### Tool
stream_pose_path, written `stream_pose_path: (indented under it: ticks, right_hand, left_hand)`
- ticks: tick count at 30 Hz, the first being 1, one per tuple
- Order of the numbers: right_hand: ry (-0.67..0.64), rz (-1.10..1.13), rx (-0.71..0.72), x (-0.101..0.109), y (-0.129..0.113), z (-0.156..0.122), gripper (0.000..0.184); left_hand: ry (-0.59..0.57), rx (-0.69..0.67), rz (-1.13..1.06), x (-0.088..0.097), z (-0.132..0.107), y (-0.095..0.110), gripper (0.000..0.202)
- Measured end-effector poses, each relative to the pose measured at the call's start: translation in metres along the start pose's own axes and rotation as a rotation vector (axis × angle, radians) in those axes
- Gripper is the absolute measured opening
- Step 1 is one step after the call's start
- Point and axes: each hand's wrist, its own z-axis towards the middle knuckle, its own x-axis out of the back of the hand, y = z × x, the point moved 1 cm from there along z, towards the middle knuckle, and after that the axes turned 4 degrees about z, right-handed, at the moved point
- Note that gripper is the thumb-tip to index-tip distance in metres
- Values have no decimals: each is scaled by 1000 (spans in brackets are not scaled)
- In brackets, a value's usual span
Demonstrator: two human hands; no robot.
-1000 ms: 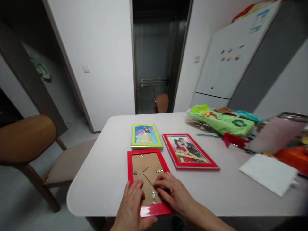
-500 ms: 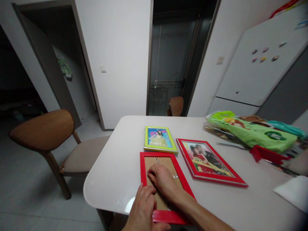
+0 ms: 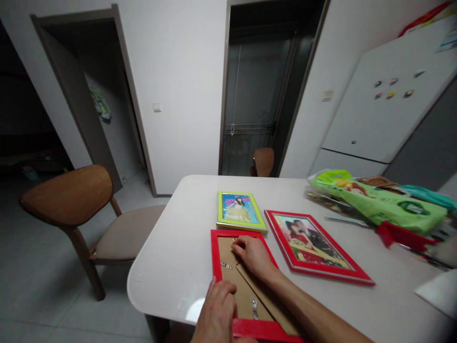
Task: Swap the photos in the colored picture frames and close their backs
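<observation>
A red picture frame (image 3: 214, 252) lies face down on the white table (image 3: 171, 267), its brown backing board with small metal clips up. My right hand (image 3: 254, 255) reaches to the frame's far end, fingertips curled on a clip at the top edge. At the frame's near left corner rests my left hand (image 3: 217, 314), pressing down on the board with fingers bent. Beyond lie a green-framed photo (image 3: 240, 210) and a larger red-framed photo (image 3: 314, 247), both face up.
Green snack bags (image 3: 378, 202) and a red tool (image 3: 400, 234) sit at the table's right, with white paper (image 3: 437, 293) at the right edge. A wooden chair (image 3: 82, 209) stands left of the table. A white fridge (image 3: 385, 105) and dark doorways lie behind.
My right hand has slid from the lower middle of the backing board up to its far edge. My left hand stays at the near corner. The view has shifted left.
</observation>
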Motion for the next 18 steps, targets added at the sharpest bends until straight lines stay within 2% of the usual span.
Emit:
stream_pose_path:
  ticks: [5, 10, 14, 18]
  right_hand:
    - [86, -87, -179, -1, 21, 22, 20]
    - [122, -69, -255, -3, 23, 31, 15]
    - [142, 31, -215, 8, 17, 26, 17]
    - [160, 173, -118, 29, 18, 0, 25]
  left_hand:
    - [-56, 45, 11, 4, 2, 7, 42]
    - [-125, 49, 58, 10, 5, 11, 42]
    - [-129, -17, 122, 10, 5, 10, 43]
    - [-160, -89, 228, -9, 9, 20, 50]
